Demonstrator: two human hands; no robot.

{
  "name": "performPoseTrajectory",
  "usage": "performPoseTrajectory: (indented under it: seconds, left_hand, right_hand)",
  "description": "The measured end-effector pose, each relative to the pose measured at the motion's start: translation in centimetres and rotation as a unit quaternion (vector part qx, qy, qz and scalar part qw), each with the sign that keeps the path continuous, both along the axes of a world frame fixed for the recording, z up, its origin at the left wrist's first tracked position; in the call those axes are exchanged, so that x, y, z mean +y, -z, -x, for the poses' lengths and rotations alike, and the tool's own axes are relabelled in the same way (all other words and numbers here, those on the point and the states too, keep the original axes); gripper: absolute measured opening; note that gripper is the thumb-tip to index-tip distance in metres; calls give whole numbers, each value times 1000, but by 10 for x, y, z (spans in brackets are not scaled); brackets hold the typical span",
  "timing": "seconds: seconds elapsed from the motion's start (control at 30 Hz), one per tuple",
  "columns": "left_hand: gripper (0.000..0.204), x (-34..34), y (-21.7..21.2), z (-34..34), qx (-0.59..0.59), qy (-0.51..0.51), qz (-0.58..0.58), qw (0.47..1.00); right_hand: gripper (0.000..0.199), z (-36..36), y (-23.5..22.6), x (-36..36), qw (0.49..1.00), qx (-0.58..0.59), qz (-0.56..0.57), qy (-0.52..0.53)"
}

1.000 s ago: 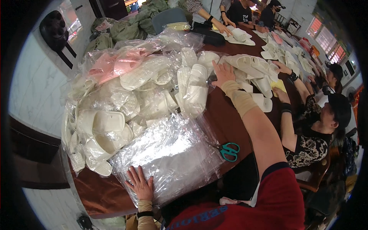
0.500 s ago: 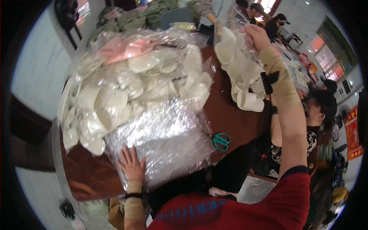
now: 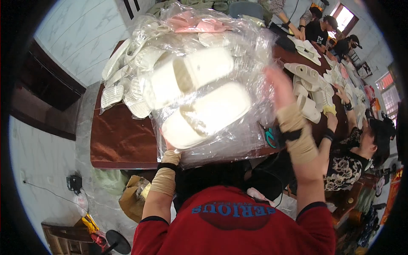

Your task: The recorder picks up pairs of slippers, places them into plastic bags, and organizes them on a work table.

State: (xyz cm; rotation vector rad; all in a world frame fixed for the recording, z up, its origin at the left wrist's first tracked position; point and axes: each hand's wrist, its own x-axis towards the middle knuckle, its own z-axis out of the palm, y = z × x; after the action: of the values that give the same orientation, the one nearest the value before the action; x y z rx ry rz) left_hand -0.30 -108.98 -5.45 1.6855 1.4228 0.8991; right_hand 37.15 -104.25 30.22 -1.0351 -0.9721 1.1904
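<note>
1. There is one view, from a camera worn on the person's head.
2. It looks steeply down past the red shirt to the brown tabletop.
3. The wide lens bends straight edges and darkens the corners.
4. The raised hands and a clear bag of white slippers sit very close, filling the centre.
5. Other people show small at the upper right.

Both forearms raised, wrists wrapped in tan bands. Left hand near, mostly hidden, its grip not visible. Right hand lifted higher at right, blurred, fingers extended upward, palm flat.
</note>
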Motion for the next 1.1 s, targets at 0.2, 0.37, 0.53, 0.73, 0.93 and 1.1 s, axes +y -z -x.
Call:
performPoseTrajectory:
  seconds: [0.2, 0.37, 0.53, 0.73, 0.93, 1.1]
  left_hand:
    - [42, -30, 44, 32, 397, 108, 114, 904]
    - [44, -31, 21, 15, 526, 84, 64, 844]
    - [64, 8, -30, -41, 513, -19, -131, 848]
    - [66, 2, -29, -23, -68, 37, 37, 996]
    - [60, 0, -79, -30, 102, -59, 184, 976]
    - [55, -88, -84, 1, 212, -79, 273, 935]
  right_hand:
    - [17, -48, 175, -42, 929, -362, 56, 51]
    - [30, -46, 122, -39, 969, 126, 165, -136]
    - [32, -52, 155, -11, 894, -133, 220, -366]
    - [39, 15, 181, 3, 792, -544, 18, -277]
    - [38, 21, 171, 13, 897, -348, 8, -271]
    - [46, 6, 170, -7, 963, -155, 128, -177]
